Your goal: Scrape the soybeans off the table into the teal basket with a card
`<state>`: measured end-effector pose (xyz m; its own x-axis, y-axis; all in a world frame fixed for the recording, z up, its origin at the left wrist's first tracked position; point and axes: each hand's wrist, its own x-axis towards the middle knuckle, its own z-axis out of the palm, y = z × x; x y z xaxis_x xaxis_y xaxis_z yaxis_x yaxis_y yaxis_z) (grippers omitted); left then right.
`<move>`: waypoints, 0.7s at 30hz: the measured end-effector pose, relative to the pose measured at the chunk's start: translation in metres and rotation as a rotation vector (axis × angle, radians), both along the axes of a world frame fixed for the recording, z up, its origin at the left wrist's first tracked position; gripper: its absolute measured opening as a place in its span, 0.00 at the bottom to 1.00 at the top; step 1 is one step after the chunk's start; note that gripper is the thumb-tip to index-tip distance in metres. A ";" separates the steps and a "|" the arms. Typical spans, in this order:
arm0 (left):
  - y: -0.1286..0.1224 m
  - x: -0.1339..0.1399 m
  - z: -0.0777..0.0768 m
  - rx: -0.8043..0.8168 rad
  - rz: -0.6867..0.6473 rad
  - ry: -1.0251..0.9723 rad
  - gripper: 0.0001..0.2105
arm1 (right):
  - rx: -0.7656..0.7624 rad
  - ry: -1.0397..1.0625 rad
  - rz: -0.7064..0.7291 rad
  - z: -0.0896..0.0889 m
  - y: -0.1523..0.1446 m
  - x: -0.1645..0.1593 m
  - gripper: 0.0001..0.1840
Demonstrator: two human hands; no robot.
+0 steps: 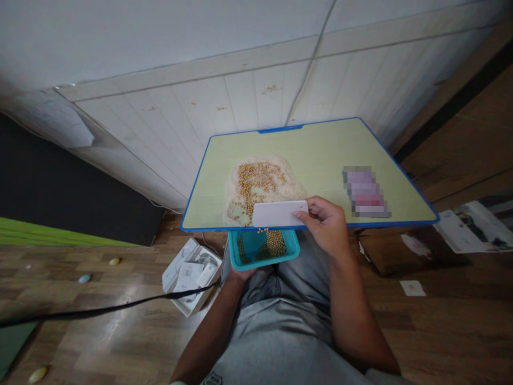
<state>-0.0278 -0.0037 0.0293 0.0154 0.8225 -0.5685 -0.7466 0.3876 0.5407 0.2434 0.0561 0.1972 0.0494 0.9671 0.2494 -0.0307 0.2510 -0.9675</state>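
Note:
My right hand (326,222) pinches a white rectangular card (276,214) between thumb and fingers, at the table's front edge. A spread of pale grains (294,188), like rice, lies on the table with yellow-brown beans (256,179) mixed in, resembling soybeans. Just below the edge, my left hand (243,273) supports a teal plastic basket (297,248) from underneath; most of its fingers are hidden. Inside the basket are many beans (276,243), heaped toward its right side. A few beans (262,230) show at the card's lower edge, above the basket.
The small green table (320,144) has a blue rim and stands against the panelled wall. A pixelated flat object (366,192) lies on its right. On the floor, an open white box (192,275) sits at left and a brown carton (393,251) at right. A black strap (120,307) crosses the left.

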 end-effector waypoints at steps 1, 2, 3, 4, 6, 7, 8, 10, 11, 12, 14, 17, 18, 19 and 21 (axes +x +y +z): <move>0.000 0.000 0.001 -0.004 -0.005 0.008 0.30 | 0.003 0.004 -0.002 0.000 0.000 0.000 0.21; 0.000 -0.001 0.002 -0.002 -0.016 0.019 0.31 | 0.007 0.008 -0.009 0.001 0.000 -0.001 0.20; 0.000 -0.001 0.004 0.002 -0.030 0.031 0.32 | 0.012 0.011 -0.022 0.001 0.000 -0.001 0.20; 0.000 -0.001 0.005 0.009 -0.045 0.044 0.33 | 0.017 0.012 -0.040 0.001 -0.001 -0.002 0.19; -0.001 -0.001 0.009 0.028 -0.071 0.068 0.35 | 0.023 0.010 -0.076 0.002 -0.001 -0.004 0.19; -0.001 -0.001 0.010 0.041 -0.080 0.076 0.37 | 0.028 0.007 -0.088 0.002 -0.001 -0.005 0.19; -0.001 -0.001 0.012 0.053 -0.082 0.080 0.38 | 0.034 0.003 -0.096 0.002 -0.002 -0.007 0.19; -0.001 -0.001 0.014 0.067 -0.076 0.073 0.40 | 0.048 -0.014 -0.102 0.001 -0.002 -0.010 0.18; -0.001 -0.001 0.014 0.069 -0.074 0.067 0.41 | 0.052 -0.025 -0.104 0.001 -0.003 -0.011 0.17; -0.001 -0.001 0.014 0.070 -0.075 0.061 0.42 | 0.054 -0.037 -0.108 0.000 -0.003 -0.013 0.16; 0.001 -0.001 0.013 0.074 -0.085 0.053 0.44 | 0.058 -0.054 -0.119 -0.002 -0.003 -0.017 0.15; 0.005 0.001 0.007 0.084 -0.081 0.032 0.46 | 0.073 -0.062 -0.120 -0.006 -0.003 -0.022 0.13; 0.007 0.002 0.005 0.083 -0.071 0.023 0.47 | 0.078 -0.065 -0.115 -0.007 -0.003 -0.023 0.12; 0.007 0.002 0.003 0.080 -0.059 0.014 0.47 | 0.082 -0.070 -0.108 -0.007 -0.003 -0.024 0.12; 0.008 0.003 0.000 0.080 -0.040 -0.002 0.46 | 0.085 -0.080 -0.094 -0.008 -0.003 -0.026 0.12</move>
<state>-0.0251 0.0039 0.0290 0.0506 0.8642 -0.5005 -0.7325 0.3728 0.5696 0.2175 0.0527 0.1891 0.1153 0.9344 0.3371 0.0735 0.3304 -0.9410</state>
